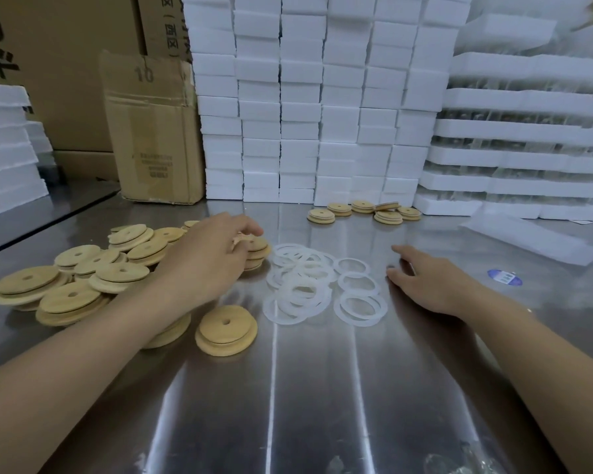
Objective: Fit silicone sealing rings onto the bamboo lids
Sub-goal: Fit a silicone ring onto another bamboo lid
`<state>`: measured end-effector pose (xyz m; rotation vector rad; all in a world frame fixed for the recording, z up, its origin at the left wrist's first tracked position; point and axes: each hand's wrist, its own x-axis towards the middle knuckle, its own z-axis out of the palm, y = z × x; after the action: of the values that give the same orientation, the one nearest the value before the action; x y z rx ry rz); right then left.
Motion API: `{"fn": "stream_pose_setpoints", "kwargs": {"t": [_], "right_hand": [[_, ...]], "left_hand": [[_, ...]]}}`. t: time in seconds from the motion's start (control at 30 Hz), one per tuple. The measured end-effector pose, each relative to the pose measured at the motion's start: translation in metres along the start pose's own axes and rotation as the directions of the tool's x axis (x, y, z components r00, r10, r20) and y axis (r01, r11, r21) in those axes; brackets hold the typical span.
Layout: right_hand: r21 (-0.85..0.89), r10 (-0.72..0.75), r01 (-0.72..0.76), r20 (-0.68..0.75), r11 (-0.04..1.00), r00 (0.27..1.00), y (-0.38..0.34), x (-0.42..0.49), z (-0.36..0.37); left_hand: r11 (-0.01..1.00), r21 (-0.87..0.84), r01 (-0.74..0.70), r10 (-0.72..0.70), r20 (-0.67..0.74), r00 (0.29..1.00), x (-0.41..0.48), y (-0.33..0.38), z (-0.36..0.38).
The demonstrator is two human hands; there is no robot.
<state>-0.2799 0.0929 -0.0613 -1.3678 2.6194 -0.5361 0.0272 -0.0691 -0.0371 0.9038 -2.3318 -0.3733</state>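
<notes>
Left hand (213, 258) curls on lid (258, 244) at lid pile (72, 297) right edge; roughly 15 lids, flat, holes up. Rings (302, 285) beside, maybe 15, flat. Right hand (428, 282) relaxed on table (322, 388), holds nothing.

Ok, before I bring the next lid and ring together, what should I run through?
1. Left hand is on a lid at the pile's edge: ok.
2. Fingers actually gripping that lid: cannot tell.
3. Right hand is free, lying open on the table: ok.
4. Rings lie just beside the right hand: ok.
5. A single ring lies clear of the heap: ok.
6. Finished lids are kept apart at the back: ok.
</notes>
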Motion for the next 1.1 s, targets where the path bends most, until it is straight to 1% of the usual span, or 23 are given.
{"fn": "stream_pose_setpoints", "kwargs": {"t": [0.07,0.1,0.13,0.17,0.27,0.3,0.4,0.43,0.53,0.63,0.67,0.7,0.73,0.77,0.8,0.83,0.87,0.93,0.97,1.0,1.1], "right_hand": [[-0.029,-0.018,0.018,0.002,0.999,1.0,-0.001,0.0,0.001],[-0.036,-0.024,0.024,0.002,0.999,1.0,-0.001,0.0,0.002],[-0.041,-0.027,0.027,0.001,0.999,1.0,0.0,0.0,0.003],[-0.043,-0.028,0.028,-0.002,0.999,1.0,0.0,0.0,0.003],[-0.048,-0.036,0.034,-0.032,0.998,0.999,0.0,0.0,0.006],[-0.05,-0.04,0.038,-0.04,0.998,0.998,-0.001,0.0,0.006],[-0.062,-0.052,0.049,-0.048,0.997,0.997,-0.001,0.0,0.008],[-0.064,-0.057,0.053,-0.054,0.996,0.997,-0.001,0.001,0.008],[-0.022,-0.092,0.091,-0.096,0.996,0.991,-0.005,0.0,0.006],[0.057,-0.169,0.178,-0.144,0.982,0.975,-0.015,-0.003,0.009],[0.054,-0.198,0.207,-0.141,0.977,0.97,-0.019,-0.005,0.011],[0.036,-0.227,0.234,-0.129,0.972,0.965,-0.022,-0.007,0.013],[0.012,-0.252,0.256,-0.118,0.967,0.96,-0.023,-0.008,0.014],[-0.005,-0.27,0.271,-0.115,0.962,0.956,-0.025,-0.009,0.015],[-0.01,-0.279,0.28,-0.119,0.96,0.953,-0.025,-0.01,0.015],[-0.006,-0.278,0.28,-0.127,0.96,0.952,-0.024,-0.01,0.014],[0.003,-0.27,0.273,-0.134,0.962,0.953,-0.024,-0.01,0.013],[0.027,-0.248,0.255,-0.148,0.967,0.957,-0.022,-0.009,0.011],[0.033,-0.241,0.248,-0.153,0.968,0.958,-0.022,-0.009,0.012],[0.027,-0.239,0.246,-0.156,0.969,0.958,-0.022,-0.009,0.012],[0.001,-0.235,0.238,-0.166,0.971,0.958,-0.021,-0.009,0.009]], "left_hand": [[0.992,0.129,0.017,-0.039,0.169,0.985,0.001,-0.01,-0.001],[0.981,0.195,0.017,-0.069,0.262,0.963,0.0,-0.013,0.0],[0.968,0.252,0.002,-0.084,0.316,0.945,0.0,-0.015,0.001],[0.96,0.281,-0.008,-0.084,0.316,0.945,0.0,-0.017,0.002],[0.966,0.258,-0.003,-0.037,0.147,0.988,0.005,-0.016,0.003],[0.965,0.261,0.005,-0.037,0.119,0.992,0.006,-0.016,0.004],[0.954,0.3,0.017,-0.06,0.136,0.989,0.003,-0.018,0.007],[0.957,0.291,0.015,-0.056,0.132,0.99,0.002,-0.019,0.007],[0.982,0.182,0.053,-0.07,0.089,0.994,0.001,-0.015,0.005],[0.993,0.105,0.059,-0.064,0.044,0.997,-0.001,-0.008,0.006],[0.997,0.032,0.064,-0.065,0.024,0.998,-0.001,-0.005,0.007],[0.992,-0.091,0.083,-0.082,0.006,0.997,-0.001,-0.001,0.008],[0.959,-0.256,0.118,-0.122,-0.001,0.992,0.0,0.003,0.009],[0.882,-0.441,0.166,-0.175,0.021,0.984,0.0,0.007,0.01],[0.76,-0.613,0.215,-0.218,0.071,0.973,-0.001,0.013,0.01],[0.623,-0.739,0.258,-0.243,0.13,0.961,-0.002,0.018,0.011],[0.491,-0.82,0.294,-0.256,0.186,0.948,-0.003,0.022,0.012],[0.263,-0.902,0.343,-0.259,0.276,0.925,-0.004,0.028,0.014],[0.173,-0.917,0.359,-0.26,0.309,0.915,-0.005,0.031,0.014],[0.105,-0.922,0.372,-0.264,0.335,0.904,-0.006,0.033,0.013],[-0.05,-0.914,0.403,-0.253,0.402,0.88,-0.009,0.041,0.01]]}}
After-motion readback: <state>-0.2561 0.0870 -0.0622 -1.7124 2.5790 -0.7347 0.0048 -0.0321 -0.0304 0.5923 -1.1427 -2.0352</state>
